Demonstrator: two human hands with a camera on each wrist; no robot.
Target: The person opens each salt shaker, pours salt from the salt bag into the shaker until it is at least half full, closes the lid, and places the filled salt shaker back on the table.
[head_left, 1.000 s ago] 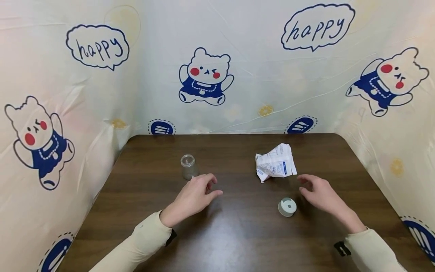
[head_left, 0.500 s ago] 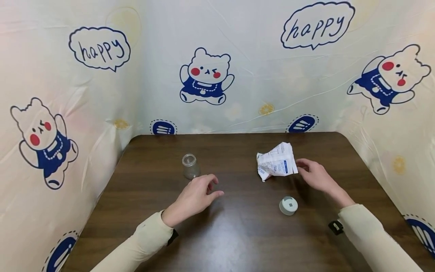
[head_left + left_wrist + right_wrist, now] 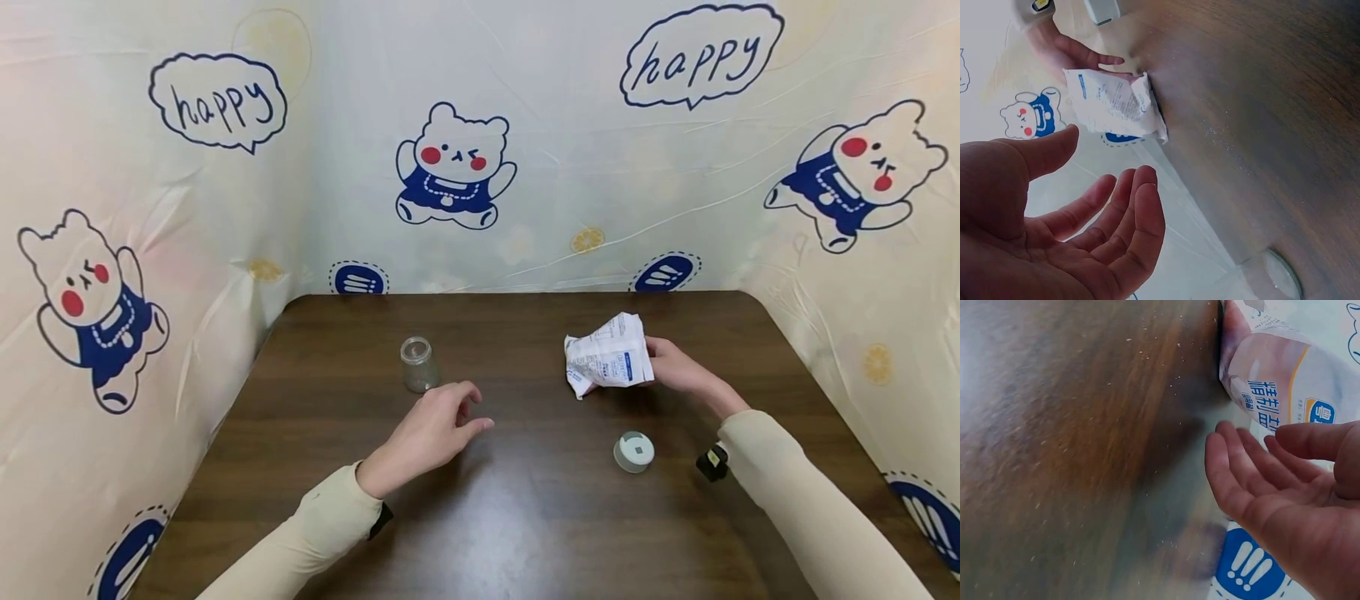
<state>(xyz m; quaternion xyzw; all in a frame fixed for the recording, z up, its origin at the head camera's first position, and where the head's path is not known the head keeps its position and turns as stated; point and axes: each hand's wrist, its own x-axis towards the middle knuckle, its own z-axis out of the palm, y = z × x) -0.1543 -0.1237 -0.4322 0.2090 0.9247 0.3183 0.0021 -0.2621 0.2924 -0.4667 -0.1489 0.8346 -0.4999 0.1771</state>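
Observation:
A white, crumpled bag of salt [image 3: 606, 354] stands on the table's right half, printed in blue. My right hand [image 3: 675, 365] is at its right side, the fingertips partly hidden behind the bag in the head view. From the right wrist, the fingers [image 3: 1235, 469] look spread and gently bent, with the thumb overlapping the bag's edge. A small clear glass jar [image 3: 418, 367] stands at left of centre, without a lid. Just in front of it hovers my left hand [image 3: 423, 429], fingers loosely bent and holding nothing. A round pale lid [image 3: 633, 452] lies in front of the bag.
The dark brown wooden table [image 3: 510, 492] is bordered at the back and sides by a pale printed curtain [image 3: 555, 167]. Small white grains [image 3: 1225, 131] are scattered over the tabletop.
My right hand has moved forward and left, from beside the lid to the bag's right side, its fingertips passing behind it. The left hand, jar and lid stay put.

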